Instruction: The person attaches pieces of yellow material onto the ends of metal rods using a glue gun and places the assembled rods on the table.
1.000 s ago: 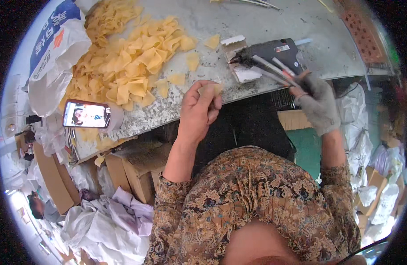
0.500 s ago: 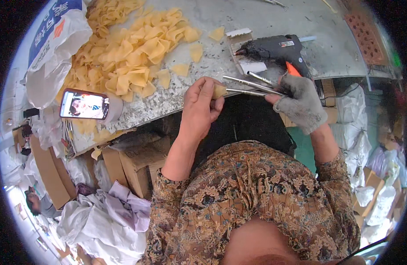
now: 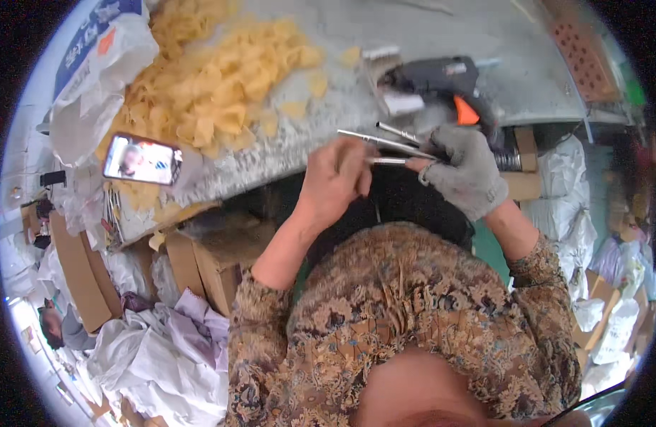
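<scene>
My bare left hand (image 3: 336, 174) is closed at the tip of a thin metal rod (image 3: 388, 161), its fingers blurred by motion. Whatever else sits between those fingertips is hidden. A grey fingerless-style glove covers my right hand (image 3: 469, 171), which grips the other end of that rod along with more shiny metal rods (image 3: 367, 138) fanning out to the left. On the table beyond lies a black glue gun (image 3: 435, 75) with an orange trigger. To the far left spreads a heap of thin yellow sheet pieces (image 3: 214, 85), a few of them lying loose beside it.
A lit phone (image 3: 141, 160) leans at the table's left front edge. A white plastic bag (image 3: 100, 92) stands behind it. Cardboard boxes (image 3: 218, 260) and white sacks (image 3: 157, 356) crowd the floor at left; plastic-wrapped bundles (image 3: 566, 178) are at right. A perforated reddish-brown block (image 3: 588, 60) lies at the far right.
The yellow piece at my left fingertips no longer shows; those fingers have closed over the rod's end. My right hand has shifted left with the rods, and the view has moved slightly.
</scene>
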`<state>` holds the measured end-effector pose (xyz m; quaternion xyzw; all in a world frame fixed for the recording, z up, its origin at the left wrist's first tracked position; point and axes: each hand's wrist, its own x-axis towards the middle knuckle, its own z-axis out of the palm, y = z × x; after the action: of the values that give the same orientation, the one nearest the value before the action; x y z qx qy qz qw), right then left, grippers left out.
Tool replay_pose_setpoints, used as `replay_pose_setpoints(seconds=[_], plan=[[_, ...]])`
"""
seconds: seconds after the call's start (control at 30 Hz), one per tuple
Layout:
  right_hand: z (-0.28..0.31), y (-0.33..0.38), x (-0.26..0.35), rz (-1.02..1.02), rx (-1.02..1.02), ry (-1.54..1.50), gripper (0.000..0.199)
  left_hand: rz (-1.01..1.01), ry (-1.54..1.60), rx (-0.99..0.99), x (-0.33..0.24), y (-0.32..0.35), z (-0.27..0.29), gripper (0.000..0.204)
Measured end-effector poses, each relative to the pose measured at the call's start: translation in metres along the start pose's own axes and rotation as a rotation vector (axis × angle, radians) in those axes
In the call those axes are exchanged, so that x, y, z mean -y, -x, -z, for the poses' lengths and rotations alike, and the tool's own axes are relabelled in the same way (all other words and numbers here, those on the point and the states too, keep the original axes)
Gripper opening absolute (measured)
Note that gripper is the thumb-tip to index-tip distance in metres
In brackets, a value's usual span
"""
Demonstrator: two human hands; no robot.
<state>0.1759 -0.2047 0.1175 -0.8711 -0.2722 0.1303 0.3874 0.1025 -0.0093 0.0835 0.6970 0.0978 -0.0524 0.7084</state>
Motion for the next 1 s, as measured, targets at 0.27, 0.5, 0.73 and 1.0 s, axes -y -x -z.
replay_pose_setpoints(seconds=[0.27, 0.5, 0.73, 1.0], plan=[[0.061, -0.101, -0.059, -0.081, -0.318, -0.266, 0.017, -0.281, -0.852, -0.669, 0.008, -0.001, 0.064, 0.015], [0.075, -0.201, -0.16, 0.297, -0.734, -0.298, 0.016, -0.346, -1.224, -0.631, 0.02, 0.002, 0.102, 0.025], [0.138, -0.131, -0.352, 0.062, -0.531, -0.691, 0.024, -0.579, -1.056, -0.57, 0.05, -0.022, 0.098, 0.02], [0.137, -0.202, -0.278, -0.003, -0.411, 0.843, 0.02, -0.556, -0.956, -0.581, 0.049, -0.025, 0.083, 0.035]])
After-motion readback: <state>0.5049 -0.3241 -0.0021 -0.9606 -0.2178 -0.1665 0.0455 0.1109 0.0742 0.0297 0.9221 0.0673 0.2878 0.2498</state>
